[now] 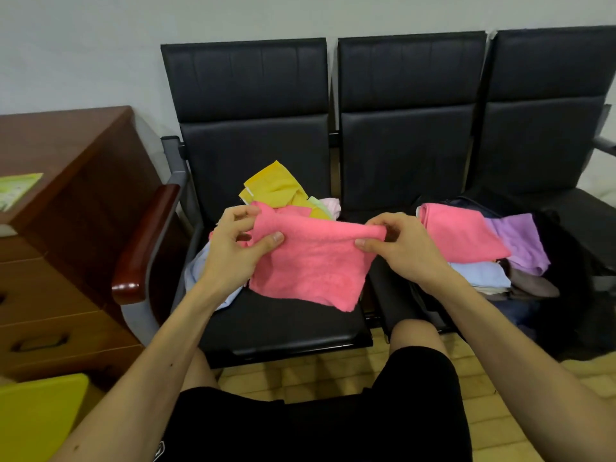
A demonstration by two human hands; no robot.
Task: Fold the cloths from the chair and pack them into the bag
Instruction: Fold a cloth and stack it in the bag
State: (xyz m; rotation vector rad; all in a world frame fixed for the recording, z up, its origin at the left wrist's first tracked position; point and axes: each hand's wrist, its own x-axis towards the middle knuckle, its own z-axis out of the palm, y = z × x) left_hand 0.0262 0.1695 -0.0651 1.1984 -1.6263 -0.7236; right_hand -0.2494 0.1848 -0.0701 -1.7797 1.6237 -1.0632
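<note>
While the pink cloth (310, 268) hangs in front of the person, both hands pinch it along its top edge. The left hand (230, 251) has its thumb pressed on the near face of the cloth at the upper left corner, and its fingers (241, 213) curl over the edge behind, so the corner is bunched between them. The right hand (405, 250) holds the upper right corner the same way: the thumb lies on the front, the curled fingers (383, 225) wrap the rolled edge from the far side. Between the 2 grips the top edge runs nearly level, and the rest of the cloth drops freely, its lower edge just above the chair seat (286, 325).

Behind the held cloth, on the same seat, lies a loose heap: a yellow cloth (276, 188) on top, pale pieces beside it, and a light blue cloth (200, 271) showing under the left wrist.

On the next seat to the right stands the dark bag (566, 271), open. In it lie stacked cloths: a folded pink cloth (460, 235) uppermost, a purple cloth (520, 241) just beside it, and a pale blue cloth (480, 276) beneath. The right hand is near this stack but apart from it.

Left of the chairs stands a wooden desk (73, 208) with a green leaflet (18, 190) on top.
</note>
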